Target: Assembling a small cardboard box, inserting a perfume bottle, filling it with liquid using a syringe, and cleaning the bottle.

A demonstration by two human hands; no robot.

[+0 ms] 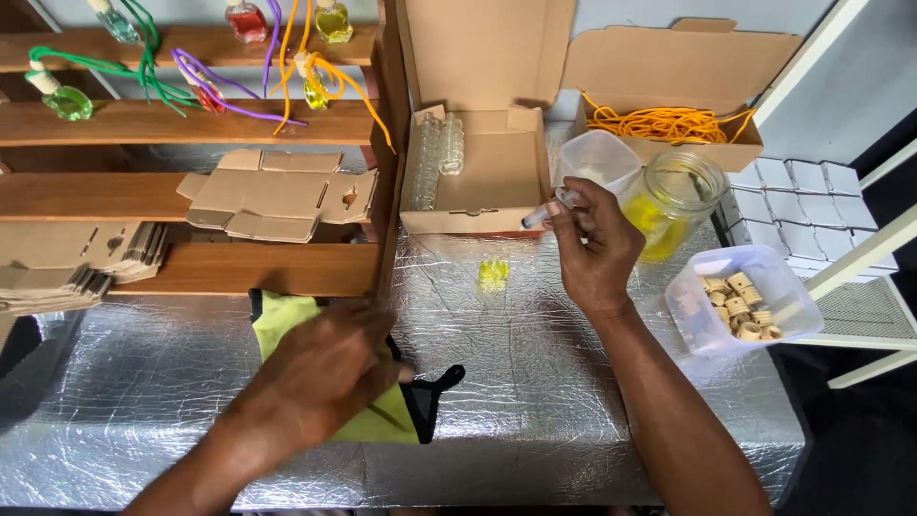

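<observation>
Small clear glass bottle with yellow liquid (493, 271): one piece, standing alone on the silver foil-covered tabletop (535, 401), just in front of the open cardboard box of empty clear bottles (438, 153) and left of your right hand (597, 244). No cap or cord shows on it, so you can judge it filled but unfinished.

Slim clear syringe-like dropper (546, 210): pinched in your right hand, fingers pressed together round its barrel, tip pointing left over the box edge. It appears empty or nearly so, though that is hard to tell.

Yellow-green cloth with black trim (406, 401): flat on the tabletop, your left hand (320, 377) lying on it, fingers curled down onto the fabric. The hand is blurred, so whether the grip clutches the cloth or only presses it, you cannot tell.

Supplies to your right:
- round glass jar of yellow liquid (673, 201), open, partly full;
- empty clear plastic tub (597, 158);
- clear plastic tub of small wooden caps (740, 301);
- open cardboard box of orange cord (669, 119);
- stack of small white boxes (798, 205).

Wooden shelf rack (191, 124) to your left: several finished bottles in green, red and yellow with coloured cords, plus flattened cardboard cartons (277, 196).

Reckoning: some bottles done, one filled, several empties in the box left to fill, cap and string.
</observation>
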